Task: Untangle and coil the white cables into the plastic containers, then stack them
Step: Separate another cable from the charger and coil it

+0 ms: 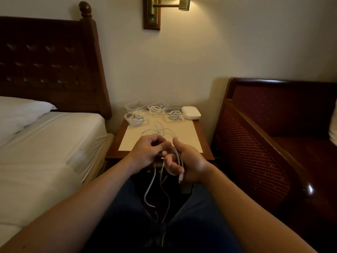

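- The right hand [189, 161] was curled loosely round a few loops of white cable [179, 159], fingers half-closed, with a plug end poking out below the palm.
- The left hand [148, 152] was pinched together on a strand of the same cable just beside the right — thumb against fingertips, as far as I could tell.
- The cable looked light, thin and floppy, the sort that springs out of a coil, so I'd take it near the plug and feed it loop by loop. Slack dangled into the lap and more trailed up onto the desk [198, 125].
- Further back on the desk sat four clear plastic containers: three with coiled cables inside [136, 118], one that looked empty [135, 106].
- A white lidded box [191, 112] sat just beside them. Nothing stacked yet.
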Available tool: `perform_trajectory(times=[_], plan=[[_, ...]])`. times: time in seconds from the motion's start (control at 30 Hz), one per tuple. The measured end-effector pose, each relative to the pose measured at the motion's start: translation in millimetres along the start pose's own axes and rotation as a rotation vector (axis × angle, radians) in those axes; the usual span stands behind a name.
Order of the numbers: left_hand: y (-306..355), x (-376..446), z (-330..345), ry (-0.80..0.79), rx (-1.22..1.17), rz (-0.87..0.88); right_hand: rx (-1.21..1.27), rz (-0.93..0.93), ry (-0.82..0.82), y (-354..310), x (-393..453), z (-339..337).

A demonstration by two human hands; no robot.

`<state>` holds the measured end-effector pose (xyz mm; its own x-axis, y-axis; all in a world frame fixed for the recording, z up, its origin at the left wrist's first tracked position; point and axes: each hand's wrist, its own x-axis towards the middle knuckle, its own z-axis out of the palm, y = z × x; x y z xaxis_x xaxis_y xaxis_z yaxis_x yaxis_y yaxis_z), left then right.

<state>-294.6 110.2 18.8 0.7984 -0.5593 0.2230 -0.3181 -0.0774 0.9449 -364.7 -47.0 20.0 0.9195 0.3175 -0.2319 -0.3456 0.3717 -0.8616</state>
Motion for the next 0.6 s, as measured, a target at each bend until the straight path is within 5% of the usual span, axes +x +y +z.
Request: perform_trajectory(times=[0.17, 0.43, 0.6], plan=[[2, -3, 13, 0.005, -0.490, -0.223, 0.297, -0.061, -0.078, -9, -4, 7], [-4, -2, 24, 0.071, -0.498, -0.152, 0.223, 0.013, -0.076, -9, -16, 7], [7, -5, 31, -0.019, -0.654, -0.275, 0.396, 0.009, -0.271, -1, -16, -2]])
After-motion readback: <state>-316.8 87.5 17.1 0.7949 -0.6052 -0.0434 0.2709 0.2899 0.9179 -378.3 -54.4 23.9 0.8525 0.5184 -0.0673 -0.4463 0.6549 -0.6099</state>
